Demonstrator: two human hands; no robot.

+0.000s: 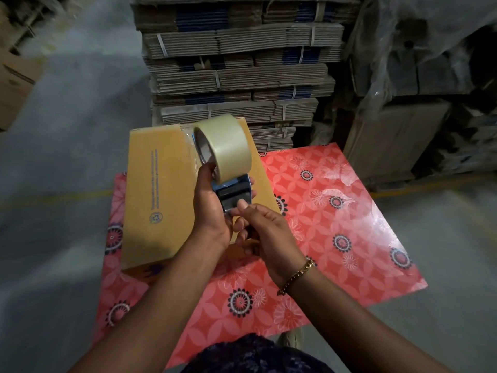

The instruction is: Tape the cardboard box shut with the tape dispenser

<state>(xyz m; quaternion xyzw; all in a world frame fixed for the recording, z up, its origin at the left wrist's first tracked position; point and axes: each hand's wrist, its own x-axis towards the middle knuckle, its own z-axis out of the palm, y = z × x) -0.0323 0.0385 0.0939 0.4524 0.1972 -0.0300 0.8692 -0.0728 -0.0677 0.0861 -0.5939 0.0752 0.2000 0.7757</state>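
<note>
A tan cardboard box (158,195) lies with its flaps closed on a red flowered table (336,211), left of centre. Above the box I hold a blue tape dispenser (234,191) carrying a roll of clear tape (224,146). My left hand (212,208) grips the dispenser's body just below the roll. My right hand (263,230) pinches the dispenser's front end with thumb and fingers. A strip of clear tape shows on the box's far end near the roll.
Tall stacks of flattened, strapped cardboard (236,68) stand right behind the table. Plastic-wrapped cartons (419,76) fill the right side. More boxes (13,76) sit at the far left. Grey concrete floor (67,157) surrounds the table.
</note>
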